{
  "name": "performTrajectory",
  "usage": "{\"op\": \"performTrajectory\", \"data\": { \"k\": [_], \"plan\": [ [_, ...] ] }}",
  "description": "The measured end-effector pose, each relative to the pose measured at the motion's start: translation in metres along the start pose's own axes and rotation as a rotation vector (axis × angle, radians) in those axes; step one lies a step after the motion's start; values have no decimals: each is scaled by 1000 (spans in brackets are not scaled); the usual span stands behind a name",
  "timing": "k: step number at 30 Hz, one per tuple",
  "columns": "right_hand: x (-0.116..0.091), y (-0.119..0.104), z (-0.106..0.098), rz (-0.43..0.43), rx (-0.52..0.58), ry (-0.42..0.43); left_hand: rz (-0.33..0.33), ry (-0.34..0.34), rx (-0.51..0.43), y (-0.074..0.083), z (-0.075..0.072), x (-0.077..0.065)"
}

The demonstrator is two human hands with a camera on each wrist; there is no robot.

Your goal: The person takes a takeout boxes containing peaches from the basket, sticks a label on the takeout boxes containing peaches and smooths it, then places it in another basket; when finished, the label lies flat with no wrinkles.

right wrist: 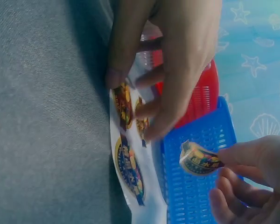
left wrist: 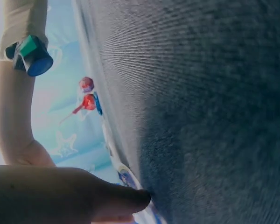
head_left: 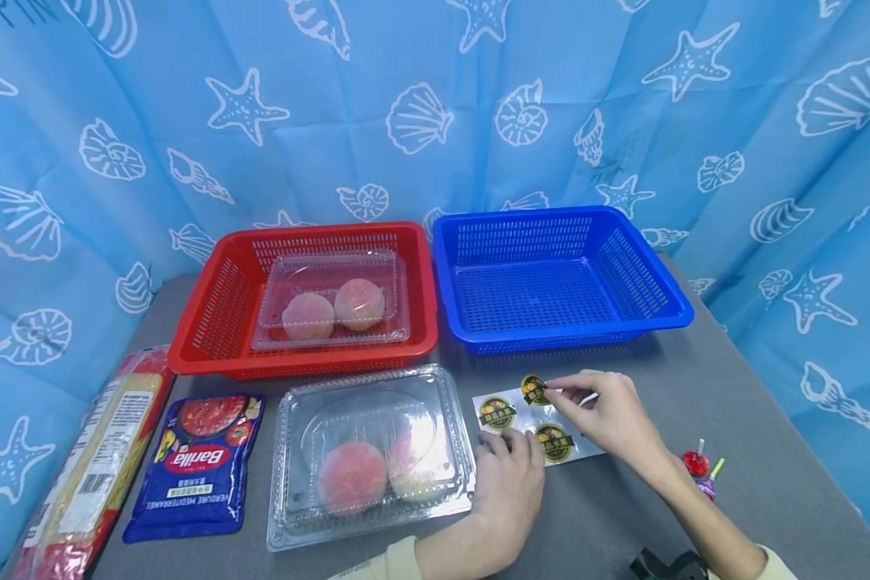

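In the head view my right hand (head_left: 605,415) pinches a round black-and-gold sticker (head_left: 533,390) with a fruit picture between thumb and forefinger. The right wrist view shows this sticker (right wrist: 198,161) lifted off, its edge slightly curled. Beneath lies a silvery white sticker sheet (head_left: 587,451) bearing more such labels. My left hand (head_left: 507,499) rests its fingertips on the sheet's near left edge, holding it against the table. Just left of that hand is a closed clear plastic clamshell box (head_left: 304,419) with two peaches (head_left: 353,477) inside.
At the back stand a red basket (head_left: 217,298) holding another clear box (head_left: 333,266) of peaches and a blue basket (head_left: 478,342). A blue Barilla pouch (head_left: 196,475) and a long pasta packet (head_left: 94,475) lie left. Lollipops (head_left: 696,463) lie near my right forearm.
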State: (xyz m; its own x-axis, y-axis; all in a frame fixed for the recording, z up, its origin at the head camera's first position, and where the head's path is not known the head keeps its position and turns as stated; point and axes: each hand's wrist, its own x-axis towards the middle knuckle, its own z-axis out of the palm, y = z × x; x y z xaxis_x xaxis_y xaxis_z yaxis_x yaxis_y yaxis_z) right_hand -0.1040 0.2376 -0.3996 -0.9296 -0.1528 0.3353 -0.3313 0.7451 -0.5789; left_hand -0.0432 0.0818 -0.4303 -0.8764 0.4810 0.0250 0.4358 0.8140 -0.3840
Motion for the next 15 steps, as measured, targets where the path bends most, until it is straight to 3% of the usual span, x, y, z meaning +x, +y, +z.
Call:
{"op": "performTrajectory", "data": {
  "k": [3,7,12,15],
  "plan": [
    [0,-3,-1,-20,11,68,6,47,-24,-4,-2,-3],
    [3,-8,-4,20,102,92,58,185,-85,-19,-11,-13],
    [8,-18,-10,111,290,30,199,316,-273,-64,-30,-34],
    [10,-26,-13,166,374,-11,221,363,-433,-98,-35,-46]
  ]
}}
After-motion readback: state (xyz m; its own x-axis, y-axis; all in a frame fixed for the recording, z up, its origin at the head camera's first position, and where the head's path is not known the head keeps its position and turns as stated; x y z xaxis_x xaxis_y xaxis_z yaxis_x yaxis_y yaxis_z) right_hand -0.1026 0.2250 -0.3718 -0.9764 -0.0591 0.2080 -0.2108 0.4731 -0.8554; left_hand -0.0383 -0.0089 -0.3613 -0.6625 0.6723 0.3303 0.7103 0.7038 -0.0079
